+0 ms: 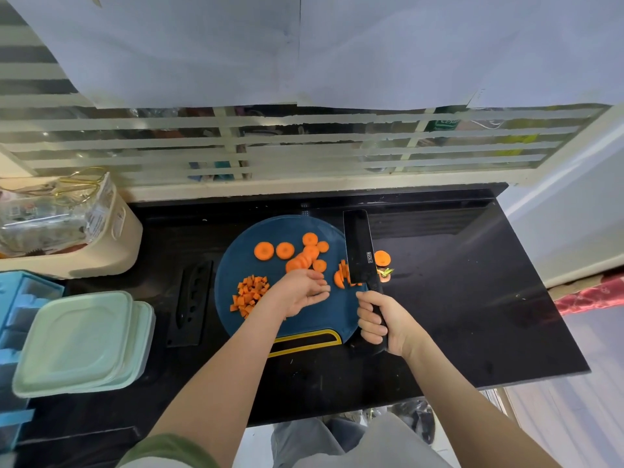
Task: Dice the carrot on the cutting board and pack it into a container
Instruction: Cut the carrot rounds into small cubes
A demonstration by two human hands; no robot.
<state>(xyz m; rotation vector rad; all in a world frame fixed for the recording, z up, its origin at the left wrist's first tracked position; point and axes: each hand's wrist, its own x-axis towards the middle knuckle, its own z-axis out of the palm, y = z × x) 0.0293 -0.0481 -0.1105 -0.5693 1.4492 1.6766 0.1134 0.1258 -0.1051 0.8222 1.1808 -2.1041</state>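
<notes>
Here, in the head view, your two hands are apart above the round dark blue plastic cutting board (314, 319), which lies on the glossy black countertop (456, 298). Your right hand (381, 320) is wrapped firmly around the black handle of the black rectangular cleaver (359, 246). The blade points away from you and stands over the right edge of the board. Whether its edge touches the board, I cannot tell. Your left hand (300, 292) holds nothing: the fingers are straight and relaxed, the palm is turned partly up, and it is just in front of the round orange carrot slices (264, 250).

The carrot is in several parts. The carrot slices are spread over the far half of the board, and some overlap each other. A few half slices (341, 276) are just beside the blade, on its left. The small orange carrot cubes (250, 293) make a pile on the left part of the board, near your left wrist. One more single slice (382, 257) lies off the board, on the countertop to the right of the blade, with a small green stem scrap (386, 272) near it.

To the left of the board lies a black knife sheath (190, 302) with holes. Further left, the pale green square plastic containers (81, 339) are stacked with lids on. Behind them stands a cream plastic bin (114, 244) with packets inside.
</notes>
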